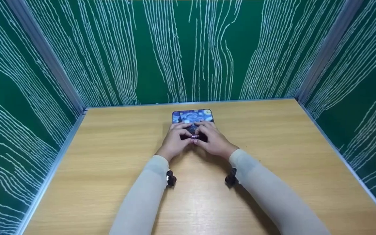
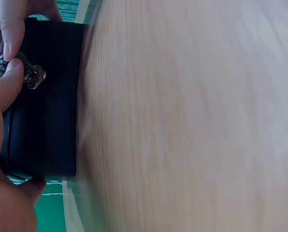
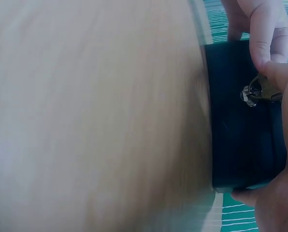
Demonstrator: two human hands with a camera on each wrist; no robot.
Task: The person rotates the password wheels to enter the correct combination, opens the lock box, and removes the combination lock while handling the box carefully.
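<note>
A box with a blue-and-yellow swirling night-sky picture on its lid stands at the back of the table; its sides are black. From the metal clasp on its front hangs a small brass-coloured combination padlock with ringed dials. My left hand pinches the padlock from the left, thumb at its near side. From the right, my right hand pinches it too, and the two thumbs nearly meet. The other fingers of both hands rest along the lid and sides of the box. Fingers partly hide the dials.
The wooden table reaches to green walls with white wavy lines at the back and sides. Metal edging runs along the table's sides. Small black devices sit on both sleeved wrists.
</note>
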